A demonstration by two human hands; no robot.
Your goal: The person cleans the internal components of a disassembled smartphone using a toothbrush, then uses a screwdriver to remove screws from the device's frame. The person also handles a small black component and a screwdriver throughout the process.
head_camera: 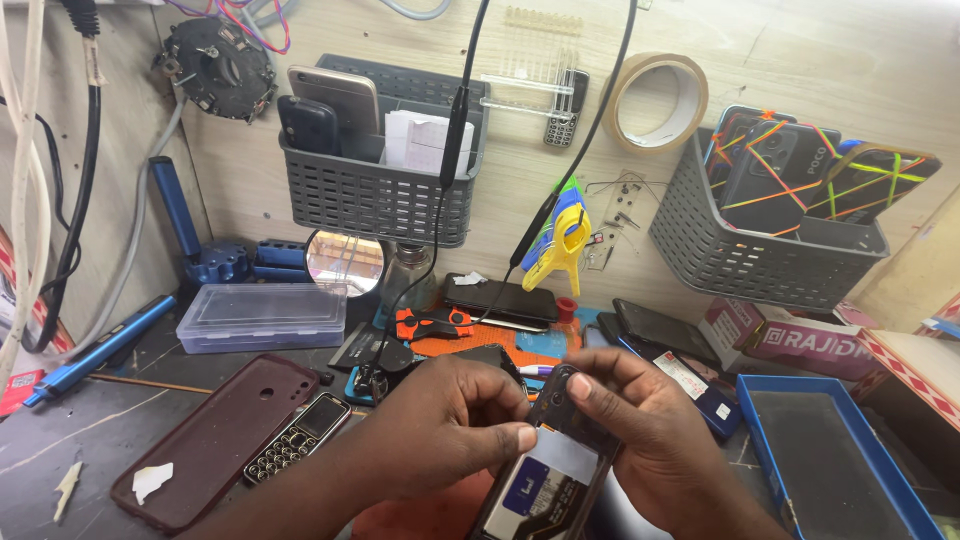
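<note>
Your left hand and right hand both pinch the opened phone, low centre. Its long axis runs steeply, camera end pointing away toward the orange mat, wall basket beyond.

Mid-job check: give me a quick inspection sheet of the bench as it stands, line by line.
Surface: dark, scuffed worktop, crowded with parts.
Job's things: smartphone with its back opened, held over the bench edge.
Clutter: maroon phone case, small keypad phone, clear plastic box, round mirror, blue tray, spare phones.
Grippers: left hand and right hand both grip the smartphone; fingertips meet at its upper edge.
Cables: two black leads hang down the wall; white and black cables at left.
Surroundings: wooden wall with two grey baskets holding phones, tape roll, yellow clamp.
</note>
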